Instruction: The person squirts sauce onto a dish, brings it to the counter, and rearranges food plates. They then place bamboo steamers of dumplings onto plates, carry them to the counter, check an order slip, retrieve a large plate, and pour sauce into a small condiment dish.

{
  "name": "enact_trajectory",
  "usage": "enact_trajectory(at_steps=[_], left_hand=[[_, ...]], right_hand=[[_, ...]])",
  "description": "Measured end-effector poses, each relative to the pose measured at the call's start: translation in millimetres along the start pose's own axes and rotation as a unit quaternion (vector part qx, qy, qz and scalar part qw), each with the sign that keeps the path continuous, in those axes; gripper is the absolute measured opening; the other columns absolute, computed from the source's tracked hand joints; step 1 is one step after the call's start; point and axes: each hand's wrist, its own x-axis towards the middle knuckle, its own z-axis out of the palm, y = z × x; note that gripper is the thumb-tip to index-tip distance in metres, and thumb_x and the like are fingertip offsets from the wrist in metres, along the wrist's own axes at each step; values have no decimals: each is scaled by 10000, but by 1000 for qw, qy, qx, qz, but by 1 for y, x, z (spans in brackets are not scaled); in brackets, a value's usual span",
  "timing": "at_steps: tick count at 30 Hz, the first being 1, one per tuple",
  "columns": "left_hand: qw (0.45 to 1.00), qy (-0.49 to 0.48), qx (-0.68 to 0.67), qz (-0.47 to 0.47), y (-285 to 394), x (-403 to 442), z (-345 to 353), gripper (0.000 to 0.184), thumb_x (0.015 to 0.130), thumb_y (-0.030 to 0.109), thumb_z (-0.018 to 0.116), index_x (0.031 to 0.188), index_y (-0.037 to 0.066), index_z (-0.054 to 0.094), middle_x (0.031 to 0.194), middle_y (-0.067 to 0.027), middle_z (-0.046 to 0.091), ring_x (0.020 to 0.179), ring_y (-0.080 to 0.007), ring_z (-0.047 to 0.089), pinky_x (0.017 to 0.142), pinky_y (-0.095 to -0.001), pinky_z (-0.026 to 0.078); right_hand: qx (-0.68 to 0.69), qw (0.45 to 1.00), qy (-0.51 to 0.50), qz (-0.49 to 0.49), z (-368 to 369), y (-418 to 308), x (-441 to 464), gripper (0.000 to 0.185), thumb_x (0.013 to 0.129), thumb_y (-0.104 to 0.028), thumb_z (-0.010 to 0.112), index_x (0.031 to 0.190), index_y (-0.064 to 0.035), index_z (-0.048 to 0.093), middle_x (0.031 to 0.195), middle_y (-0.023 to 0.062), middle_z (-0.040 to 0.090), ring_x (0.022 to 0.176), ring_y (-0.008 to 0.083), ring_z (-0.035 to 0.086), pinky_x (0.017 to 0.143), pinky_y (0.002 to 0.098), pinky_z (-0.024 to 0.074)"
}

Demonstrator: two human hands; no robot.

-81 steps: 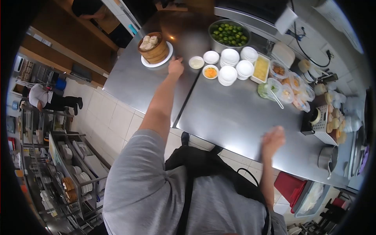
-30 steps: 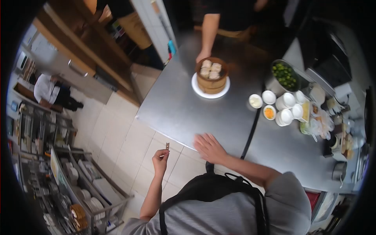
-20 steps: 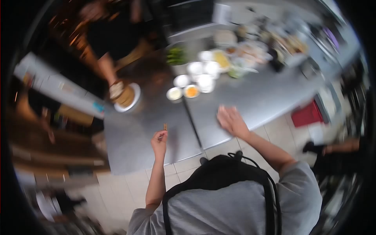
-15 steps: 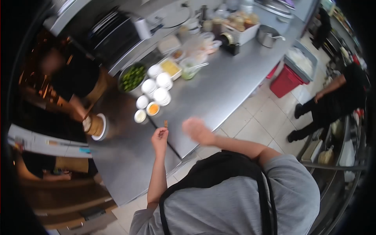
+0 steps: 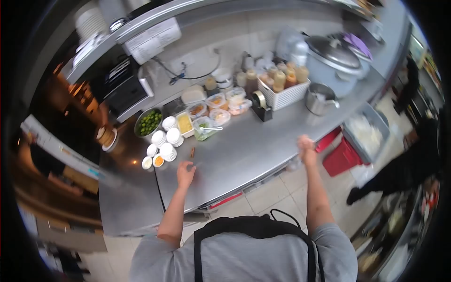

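Note:
My left hand [image 5: 185, 175] is over the steel table [image 5: 225, 160], its thumb and index finger curved apart with nothing between them. A small brown clip-like piece [image 5: 192, 152] lies just beyond its fingertips. To the left of it stand stacked white dishes [image 5: 167, 152], a small dish of orange food [image 5: 159, 160] and a dish of pale food [image 5: 147, 162]. My right hand [image 5: 307, 146] hovers by the table's front edge, near the red bin; its fingers are blurred, and whether it holds anything cannot be made out.
Green citrus fruits [image 5: 150, 122] fill a metal pot. Along the back are bagged food tubs [image 5: 218, 116], a tape dispenser [image 5: 261, 107], a white bottle basket [image 5: 286, 96] and a small pot [image 5: 320, 99]. Red bin [image 5: 342, 157] at right. A person in black [image 5: 408, 155] stands right; another's hand is near the bamboo steamer [image 5: 107, 137].
The view has swung right along the table. My left hand has let go of the small brown piece. My right hand has moved right, and the bamboo steamer is farther away, beside the other person.

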Motion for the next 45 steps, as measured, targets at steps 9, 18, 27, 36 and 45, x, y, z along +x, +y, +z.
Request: enact_trajectory(at_steps=[9,18,27,36,45], left_hand=[[992,17,-53,-110,38,-35,0,122,694,124,659,792,55,638,867,-122,603,833,-292,570,743,-370,447],[997,-6,-41,-67,81,26,56,111,717,144,642,799,70,645,868,-125,603,815,-281,575,720,-367,454],[993,-80,-66,-56,96,67,103,155,740,172,633,850,63,639,887,-120,604,791,-277,585,714,-362,463],[986,-48,-156,-22,148,112,144,130,737,101,637,852,43,627,849,-106,613,763,-220,596,682,-308,475],[924,-168,-329,95,346,120,275,159,764,-33,587,917,5,600,987,-66,582,831,-134,569,716,-245,468]], right_hand=[[148,959,-216,-108,29,-156,36,422,887,-291,421,1255,-91,372,1196,191,479,1030,383,491,852,442,399],[33,970,-138,-196,63,-126,113,108,810,-195,493,807,-88,509,834,99,495,847,296,461,729,444,391],[-209,973,-54,76,1,175,93,440,828,-175,463,1253,-79,399,1289,146,387,1191,322,347,1029,439,228],[345,828,-246,367,-81,61,156,322,746,48,500,1065,52,537,1014,103,620,776,147,583,614,247,491],[175,936,-305,-11,-172,71,178,443,802,-222,586,1215,-109,473,1211,122,492,1103,346,454,910,402,394]])
